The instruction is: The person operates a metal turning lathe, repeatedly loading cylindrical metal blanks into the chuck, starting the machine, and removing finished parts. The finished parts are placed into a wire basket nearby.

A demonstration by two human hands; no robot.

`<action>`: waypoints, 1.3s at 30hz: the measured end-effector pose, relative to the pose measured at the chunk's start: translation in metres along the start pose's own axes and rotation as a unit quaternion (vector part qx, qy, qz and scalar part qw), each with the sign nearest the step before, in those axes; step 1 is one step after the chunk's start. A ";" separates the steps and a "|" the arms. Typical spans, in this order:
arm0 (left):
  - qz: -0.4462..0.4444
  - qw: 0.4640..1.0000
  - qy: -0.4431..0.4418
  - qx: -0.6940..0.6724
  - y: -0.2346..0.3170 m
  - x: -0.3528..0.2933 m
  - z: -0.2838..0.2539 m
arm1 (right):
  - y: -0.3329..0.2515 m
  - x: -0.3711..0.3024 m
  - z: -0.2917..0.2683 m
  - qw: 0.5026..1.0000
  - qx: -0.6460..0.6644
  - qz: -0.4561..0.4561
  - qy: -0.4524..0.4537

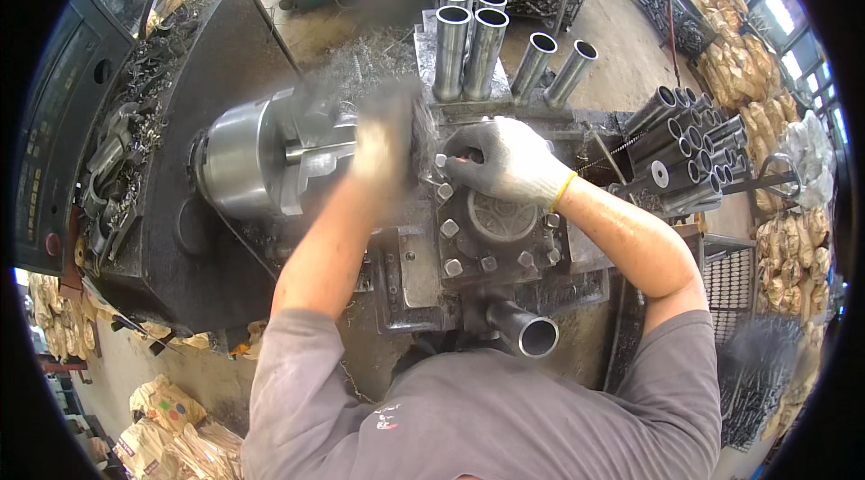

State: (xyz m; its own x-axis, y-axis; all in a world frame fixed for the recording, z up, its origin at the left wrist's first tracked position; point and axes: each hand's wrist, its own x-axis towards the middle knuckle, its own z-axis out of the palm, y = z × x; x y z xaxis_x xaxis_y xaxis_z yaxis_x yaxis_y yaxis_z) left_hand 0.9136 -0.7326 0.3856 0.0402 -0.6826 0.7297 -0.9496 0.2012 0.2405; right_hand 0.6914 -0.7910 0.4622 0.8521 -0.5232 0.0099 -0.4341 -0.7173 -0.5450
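My left hand point(382, 142), gloved and smeared by motion, is beside the lathe chuck point(245, 160) and the metal piece point(326, 161) at its jaws. Its fingers cannot be made out, nor whether it holds anything. At the square tool post point(458, 250), studded with several bolts, my right hand point(515, 163) is over the far edge. That hand wears a white glove with dark grey fingers and a yellow cuff. Its fingers are curled closed near a bolt head point(441, 160); what lies inside them is hidden.
Several steel tubes point(452, 52) stand upright behind the tool post. More tubes point(689, 151) are stacked at the right. One short tube point(532, 336) juts out near my body. Metal shavings point(374, 61) lie beyond the chuck. A control panel point(54, 146) is at the far left.
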 end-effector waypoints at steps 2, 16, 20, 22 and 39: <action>-0.015 0.993 0.113 0.031 -0.033 0.071 -0.018 | 0.007 -0.001 0.004 1.000 -0.003 -0.004 0.004; -0.169 0.932 -0.304 -0.106 0.029 0.013 -0.096 | 0.001 -0.006 -0.004 0.999 0.001 0.038 -0.016; -0.103 0.932 -0.297 -0.180 0.035 -0.024 -0.064 | 0.001 -0.004 -0.004 1.000 -0.016 0.016 -0.012; -0.101 0.937 -0.325 -0.084 0.040 -0.029 -0.055 | 0.000 -0.006 -0.003 1.000 -0.016 0.016 -0.015; -0.206 0.845 -0.450 -0.203 0.023 -0.090 -0.017 | 0.005 -0.006 0.002 1.000 0.010 0.012 0.007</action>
State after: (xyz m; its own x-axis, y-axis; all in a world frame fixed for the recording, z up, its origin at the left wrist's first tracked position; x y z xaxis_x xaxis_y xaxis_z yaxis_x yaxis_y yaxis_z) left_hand 0.8938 -0.6543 0.3363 -0.0852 -0.9744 -0.2080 -0.7204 -0.0840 0.6884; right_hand 0.6849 -0.7909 0.4576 0.8367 -0.5476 0.0083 -0.4492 -0.6948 -0.5616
